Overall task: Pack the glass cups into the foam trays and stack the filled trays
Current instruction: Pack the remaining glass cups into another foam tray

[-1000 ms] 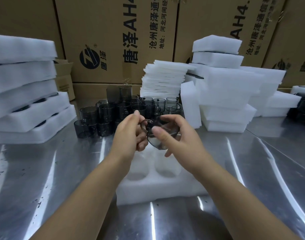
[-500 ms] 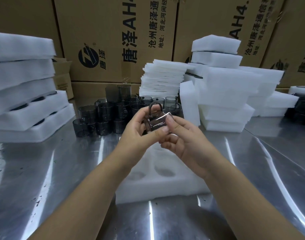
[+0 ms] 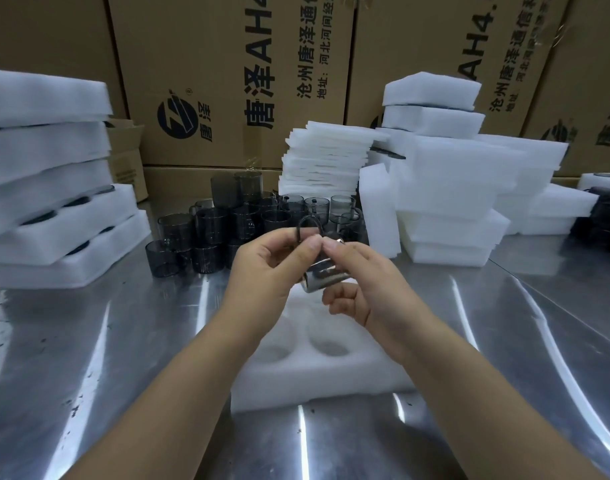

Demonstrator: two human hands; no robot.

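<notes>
Left hand (image 3: 266, 268) and right hand (image 3: 365, 282) meet in mid-air, both on one glass cup (image 3: 323, 277).
The bare left forearm rises from the lower left, and that hand's thumb and forefinger pinch the cup up by its handle. The right forearm comes in from the lower right. Its forefinger tip lies on the cup's top, just beside the left thumb, and its other fingers curl underneath. Both wrists bend slightly inward.

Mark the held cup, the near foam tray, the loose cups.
held cup (image 3: 326, 277): head view, glass wall.
near foam tray (image 3: 314, 386): head view, front rim.
loose cups (image 3: 211, 225): head view, middle cup's wall.
</notes>
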